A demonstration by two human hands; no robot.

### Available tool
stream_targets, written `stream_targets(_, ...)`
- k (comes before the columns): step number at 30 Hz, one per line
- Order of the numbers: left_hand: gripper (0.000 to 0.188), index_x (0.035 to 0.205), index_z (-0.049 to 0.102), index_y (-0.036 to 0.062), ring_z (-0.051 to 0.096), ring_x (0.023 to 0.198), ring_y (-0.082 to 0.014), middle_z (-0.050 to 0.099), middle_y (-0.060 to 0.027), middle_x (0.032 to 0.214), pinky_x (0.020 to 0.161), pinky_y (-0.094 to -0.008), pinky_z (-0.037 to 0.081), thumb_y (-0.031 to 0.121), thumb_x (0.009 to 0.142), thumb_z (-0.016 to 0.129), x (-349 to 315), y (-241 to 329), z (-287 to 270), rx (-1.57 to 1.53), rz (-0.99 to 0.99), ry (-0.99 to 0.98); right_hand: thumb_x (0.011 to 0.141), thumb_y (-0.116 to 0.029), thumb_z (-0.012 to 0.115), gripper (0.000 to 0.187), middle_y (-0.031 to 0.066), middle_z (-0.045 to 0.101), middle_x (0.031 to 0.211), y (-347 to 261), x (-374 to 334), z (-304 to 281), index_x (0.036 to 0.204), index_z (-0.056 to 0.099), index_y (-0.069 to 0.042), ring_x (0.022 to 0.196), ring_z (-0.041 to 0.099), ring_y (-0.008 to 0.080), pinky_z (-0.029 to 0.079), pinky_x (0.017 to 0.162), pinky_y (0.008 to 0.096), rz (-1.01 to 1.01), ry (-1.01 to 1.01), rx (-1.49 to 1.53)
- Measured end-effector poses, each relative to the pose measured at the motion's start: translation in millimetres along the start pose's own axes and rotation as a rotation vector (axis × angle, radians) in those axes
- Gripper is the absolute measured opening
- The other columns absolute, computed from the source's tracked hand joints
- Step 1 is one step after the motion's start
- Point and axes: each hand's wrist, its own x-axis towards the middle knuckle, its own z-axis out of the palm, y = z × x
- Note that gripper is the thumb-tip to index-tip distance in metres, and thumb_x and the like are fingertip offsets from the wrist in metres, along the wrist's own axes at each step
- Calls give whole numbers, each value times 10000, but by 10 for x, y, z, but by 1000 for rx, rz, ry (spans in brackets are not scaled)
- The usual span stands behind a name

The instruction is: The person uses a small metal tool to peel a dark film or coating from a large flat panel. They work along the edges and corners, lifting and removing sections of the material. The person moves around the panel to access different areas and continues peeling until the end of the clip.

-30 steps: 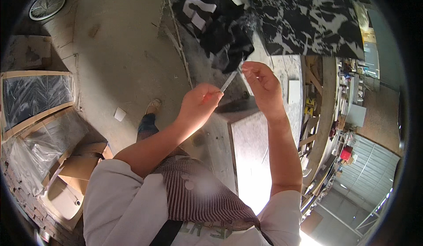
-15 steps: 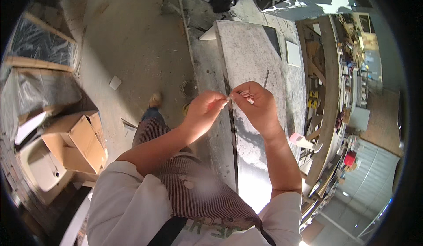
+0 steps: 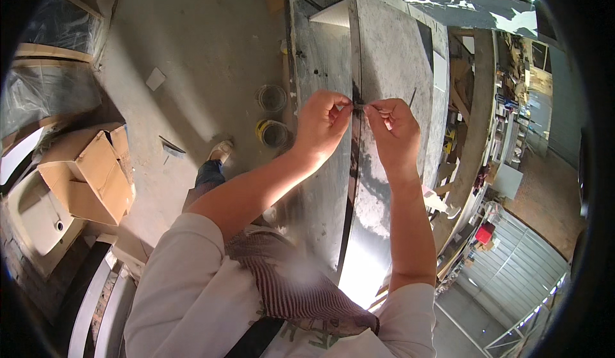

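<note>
My left hand [image 3: 325, 124] and my right hand [image 3: 395, 133] are raised over the near side of a mottled grey-white slab [image 3: 391, 50]. Fingertips of both hands pinch the ends of a small, thin dark piece [image 3: 359, 107], too small to name. Beyond the right hand's knuckles a slim dark rod [image 3: 413, 95] sticks out; it seems to be held in that hand, though its lower part is hidden. Under the fingers runs the slab's dark long edge, beside a grey worktable [image 3: 320, 76].
Left of the table, a clear round container [image 3: 271, 98] and a yellow-banded bucket [image 3: 273, 133] stand on the floor. A cardboard box [image 3: 96, 172] rests by a pale sink basin [image 3: 38, 214] at left. Cluttered shelving [image 3: 471, 146] lines the right. Black-and-white patterned panels [image 3: 474, 5] are at the far right.
The view has shifted, so the slab sits higher and farther right. Both hands remain close together, and the gap between their fingertips looks wider, with the small piece showing more plainly.
</note>
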Motion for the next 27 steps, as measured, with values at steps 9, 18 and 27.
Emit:
stream_targets(9, 97, 879, 667, 29, 655, 732, -199, 626, -95, 866, 625, -298, 537, -33, 825, 718, -74, -116, 23, 74, 207, 31, 856, 12, 727, 98, 103, 708, 1001, 67, -46, -67, 943, 688, -11, 881, 683, 184, 553, 780, 301, -254, 18, -131)
stream_targets(18, 104, 852, 660, 25, 634, 734, -305, 609, -108, 807, 623, -393, 501, -34, 784, 711, -381, -59, 49, 49, 187, 35, 843, 22, 723, 84, 107, 716, 1033, 20, -371, -180, 910, 688, -13, 907, 696, 218, 547, 814, 313, -270, -36, -215)
stream_targets(27, 136, 872, 642, 18, 666, 753, -227, 630, -98, 858, 638, -314, 549, -82, 808, 709, -763, -102, 38, 99, 237, 4, 838, 11, 721, 70, 115, 724, 1017, 43, -694, -251, 896, 691, -14, 952, 696, 264, 540, 840, 350, -304, -66, -301)
